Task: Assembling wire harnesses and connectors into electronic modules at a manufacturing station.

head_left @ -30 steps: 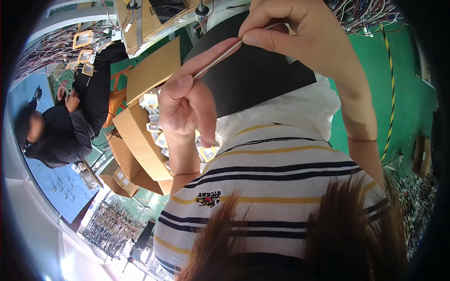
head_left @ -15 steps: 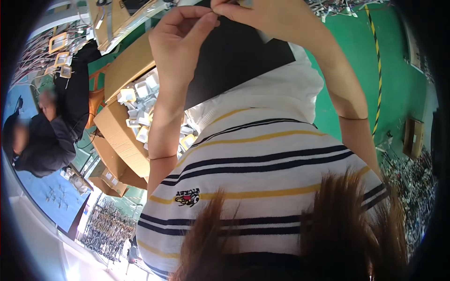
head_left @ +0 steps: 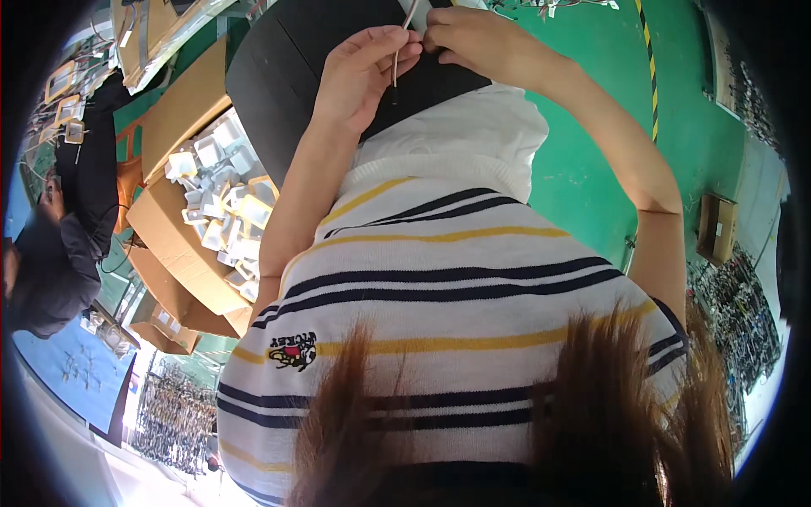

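Note:
Near the top edge, my left hand point(head_left: 359, 80) pinches a thin cable point(head_left: 395, 69) between thumb and fingers. One dark-tipped end of the cable hangs below the fingertips, and its upper part runs up out of view. My right hand point(head_left: 486, 49) is right beside it with curled, closed fingers, almost touching the left fingertips. Whatever lies between the right fingers is hidden. A pale grey-white strip shows just above the hands. Beneath both hands a black sheet-like surface point(head_left: 291, 63) lies over my lap.
On the left, an open cardboard box point(head_left: 187, 245) holds many small white and yellow-framed parts point(head_left: 221, 182). Beyond it a person in dark clothing point(head_left: 63, 262) sits by a blue table point(head_left: 72, 376). Bundled cables point(head_left: 739, 313) and a small carton point(head_left: 716, 228) are at right.
Both hands have come down a little from the top edge, and the left moved right. The cable now shows hanging from the left fingers. The whole view has shifted slightly.

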{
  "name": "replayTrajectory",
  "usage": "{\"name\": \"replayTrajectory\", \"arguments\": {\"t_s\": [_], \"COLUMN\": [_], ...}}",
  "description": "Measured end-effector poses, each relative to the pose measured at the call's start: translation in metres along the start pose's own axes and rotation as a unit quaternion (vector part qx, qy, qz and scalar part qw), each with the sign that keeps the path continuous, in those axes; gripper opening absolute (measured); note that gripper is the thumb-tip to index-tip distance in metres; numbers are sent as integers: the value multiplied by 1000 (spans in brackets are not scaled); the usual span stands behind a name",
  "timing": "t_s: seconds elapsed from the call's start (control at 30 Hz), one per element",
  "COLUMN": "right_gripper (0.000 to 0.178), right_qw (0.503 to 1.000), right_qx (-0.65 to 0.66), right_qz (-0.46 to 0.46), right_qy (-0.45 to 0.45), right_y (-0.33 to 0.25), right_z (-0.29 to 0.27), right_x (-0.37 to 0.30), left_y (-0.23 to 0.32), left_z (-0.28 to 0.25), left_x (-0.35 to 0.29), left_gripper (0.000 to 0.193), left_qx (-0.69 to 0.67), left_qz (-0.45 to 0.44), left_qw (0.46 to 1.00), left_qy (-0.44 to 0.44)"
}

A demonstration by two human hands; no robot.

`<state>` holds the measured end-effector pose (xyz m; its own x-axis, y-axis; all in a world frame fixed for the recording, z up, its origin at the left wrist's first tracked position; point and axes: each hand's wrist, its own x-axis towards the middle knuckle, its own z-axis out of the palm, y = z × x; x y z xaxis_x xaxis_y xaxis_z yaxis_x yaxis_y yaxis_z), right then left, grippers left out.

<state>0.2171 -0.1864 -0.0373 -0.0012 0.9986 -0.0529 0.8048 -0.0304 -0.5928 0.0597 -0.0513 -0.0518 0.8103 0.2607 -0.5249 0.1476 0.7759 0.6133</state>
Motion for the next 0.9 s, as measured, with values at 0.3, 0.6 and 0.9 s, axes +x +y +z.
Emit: {"name": "replayTrajectory", "arguments": {"t_s": [0.3,0.6,0.9], "right_gripper": [10,17,14], "right_qw": [956,982,991], "right_qx": [-264,-144,-33], "right_qz": [-42,-73,-39], "right_qy": [-120,99,124], "right_y": [8,4,-9], "right_z": [18,27,5], "right_x": [11,-48,-48], "left_y": [-9,-17,-43], "left_z": [-20,-23,-24], "left_x": [8,17,44], "left_gripper": [14,14,12], "left_qx": [-85,-146,-201], "left_qz": [-27,-93,6], "left_qw": [995,979,932], "left_qy": [-53,-105,-302]}}
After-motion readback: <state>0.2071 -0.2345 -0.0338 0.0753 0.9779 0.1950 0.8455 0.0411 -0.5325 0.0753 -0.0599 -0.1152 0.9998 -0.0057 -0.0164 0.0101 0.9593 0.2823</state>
